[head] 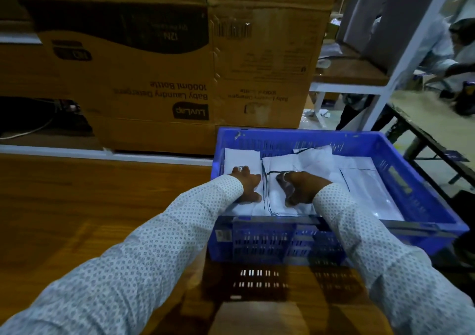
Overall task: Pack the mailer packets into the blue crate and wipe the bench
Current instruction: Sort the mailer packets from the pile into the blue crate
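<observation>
The blue crate (421,188) stands on the wooden bench (90,206), right of centre. Several white mailer packets (321,162) lie inside it in overlapping stacks. Both my hands reach over the crate's near rim. My left hand (246,184) presses flat on the leftmost packet, fingers spread. My right hand (299,186) rests on the middle packet (272,198), fingers curled at its edge; whether it grips the packet is unclear. A clear-fronted packet (370,195) lies at the right inside the crate.
Large cardboard boxes (154,77) are stacked right behind the bench and crate. A white metal rack (385,82) stands at the back right. Another person's arm (447,59) shows at the far right beside a dark table (437,139).
</observation>
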`<state>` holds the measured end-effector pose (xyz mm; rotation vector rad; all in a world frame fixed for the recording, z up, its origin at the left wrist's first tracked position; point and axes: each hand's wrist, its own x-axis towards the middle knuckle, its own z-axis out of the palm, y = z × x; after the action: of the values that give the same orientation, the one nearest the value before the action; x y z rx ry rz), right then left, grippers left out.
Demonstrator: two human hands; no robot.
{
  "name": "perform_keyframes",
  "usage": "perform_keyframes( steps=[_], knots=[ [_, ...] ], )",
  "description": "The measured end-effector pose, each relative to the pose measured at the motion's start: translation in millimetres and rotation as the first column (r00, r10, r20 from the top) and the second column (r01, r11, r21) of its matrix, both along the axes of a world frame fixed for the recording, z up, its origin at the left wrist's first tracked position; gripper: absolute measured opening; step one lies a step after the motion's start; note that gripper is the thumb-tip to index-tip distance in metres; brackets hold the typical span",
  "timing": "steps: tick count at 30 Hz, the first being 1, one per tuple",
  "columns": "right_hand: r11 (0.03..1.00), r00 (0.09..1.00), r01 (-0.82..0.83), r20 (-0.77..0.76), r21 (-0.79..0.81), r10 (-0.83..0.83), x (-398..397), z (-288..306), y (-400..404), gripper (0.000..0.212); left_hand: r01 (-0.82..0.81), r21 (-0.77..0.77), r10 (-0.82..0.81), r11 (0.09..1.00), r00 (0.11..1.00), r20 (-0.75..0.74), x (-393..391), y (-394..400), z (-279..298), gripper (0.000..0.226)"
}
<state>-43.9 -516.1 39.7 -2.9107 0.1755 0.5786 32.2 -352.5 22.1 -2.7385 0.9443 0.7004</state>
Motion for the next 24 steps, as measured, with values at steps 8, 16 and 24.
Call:
perform_keyframes(
  steps=[8, 16, 24],
  knots=[
    [0.999, 0.996, -0.044, -0.076, 0.023, 0.046, 12, -13, 4, 0.075, -0.059, -0.01, 0.059, 0.998, 0.998, -0.007, 6, -4, -9, 0.065],
    [0.995, 1.0, -0.007, 0.025, 0.095, 0.005, 8, -14, 2, 0.061, -0.166, -0.276, 0.189, 0.947, 0.98, 0.06, 0, 1, -2, 0.051],
    [0.98, 0.92, 0.109, 0.358, 0.164, -0.162, -19, 6, 9, 0.05, -0.133, -0.618, 0.311, 0.775, 0.931, 0.19, -15, 29, 24, 0.038]
  ],
)
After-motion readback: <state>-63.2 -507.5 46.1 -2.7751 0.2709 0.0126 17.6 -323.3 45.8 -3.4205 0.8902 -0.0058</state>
